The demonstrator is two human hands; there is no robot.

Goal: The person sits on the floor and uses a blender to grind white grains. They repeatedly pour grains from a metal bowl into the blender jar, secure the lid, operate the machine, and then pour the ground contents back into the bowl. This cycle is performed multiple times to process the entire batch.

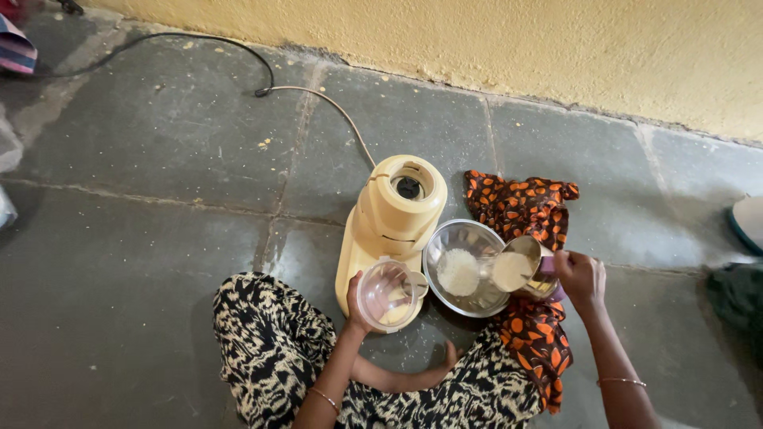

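You sit on the stone floor with one cream grinder base before you and one steel bowl beside it. Your right hand, fingers clamped, tips one steel jar so white powder pours into the bowl. Your left hand, fingers wrapped, holds one clear lid aside.

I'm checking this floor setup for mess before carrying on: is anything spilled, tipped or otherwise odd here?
Nothing looks spilled. The right hand tilts a steel jar over the steel bowl, and the white powder lies inside it. The left hand holds a clear lid. Only small pale crumbs dot the stone floor.
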